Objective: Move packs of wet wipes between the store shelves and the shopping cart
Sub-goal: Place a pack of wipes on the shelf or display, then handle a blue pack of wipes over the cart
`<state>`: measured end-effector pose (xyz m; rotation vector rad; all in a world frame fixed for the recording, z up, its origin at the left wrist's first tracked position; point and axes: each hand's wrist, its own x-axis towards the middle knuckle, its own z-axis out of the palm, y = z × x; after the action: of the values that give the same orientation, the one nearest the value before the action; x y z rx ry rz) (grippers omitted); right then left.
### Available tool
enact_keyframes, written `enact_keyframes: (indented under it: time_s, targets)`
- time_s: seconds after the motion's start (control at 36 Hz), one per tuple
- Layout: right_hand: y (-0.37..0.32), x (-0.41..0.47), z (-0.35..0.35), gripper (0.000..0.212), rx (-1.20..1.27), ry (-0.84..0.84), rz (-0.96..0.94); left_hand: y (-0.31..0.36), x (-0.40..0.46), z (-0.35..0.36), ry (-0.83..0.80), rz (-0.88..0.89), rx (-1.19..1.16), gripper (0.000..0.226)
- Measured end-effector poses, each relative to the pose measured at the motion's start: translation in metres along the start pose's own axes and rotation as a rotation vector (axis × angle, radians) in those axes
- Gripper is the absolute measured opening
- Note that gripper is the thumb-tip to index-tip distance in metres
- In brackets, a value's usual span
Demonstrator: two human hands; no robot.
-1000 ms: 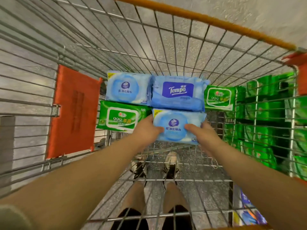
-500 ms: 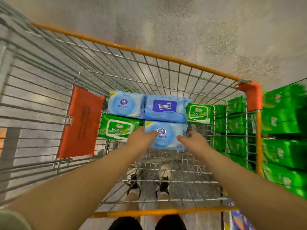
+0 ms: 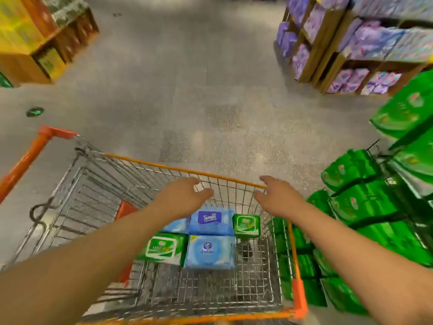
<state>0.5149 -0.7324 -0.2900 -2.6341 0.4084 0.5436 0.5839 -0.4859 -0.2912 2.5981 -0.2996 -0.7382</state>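
Head view: your left hand (image 3: 185,195) and right hand (image 3: 278,195) hover empty, fingers loose, above the cart (image 3: 187,170) holding wipe packs (image 3: 209,252).

Bright, even overhead light with soft glare on the grey floor (image 3: 192,95). Heavy motion blur toward 1, 3 and 10 o'clock; sharper at centre. Wide-angle bending at every edge.

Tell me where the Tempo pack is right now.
In the head view the Tempo pack lies in the shopping cart, back row, with a green pack touching its right side and a round-labelled blue pack just in front.
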Motion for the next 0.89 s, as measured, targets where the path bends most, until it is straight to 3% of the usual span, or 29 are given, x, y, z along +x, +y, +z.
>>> enact_keyframes:
  time_s: [0.25, 0.36, 0.53, 0.75, 0.89]
  targets:
    - [-0.025, -0.064, -0.091, 0.069, -0.161, 0.188, -0.086, 0.066, -0.048, -0.09, 0.168, 0.189, 0.243, 0.082]
    - [-0.03, -0.096, -0.116, 0.07, -0.209, 0.238, -0.057, 0.086, -0.065, -0.112, 0.198, 0.29, 0.278, 0.094]
    - [-0.027, -0.152, -0.134, 0.072, -0.216, 0.338, 0.048, 0.126, -0.088, -0.127, 0.199, 0.495, 0.379, 0.084]
    - [-0.008, -0.254, -0.118, 0.058, -0.187, 0.423, 0.315, 0.179, -0.123, -0.099, 0.036, 0.793, 0.408, 0.091]
    - [0.01, -0.341, -0.101, 0.073, -0.161, 0.48, 0.462, 0.217, -0.164, -0.06, -0.041, 0.978, 0.471, 0.106]
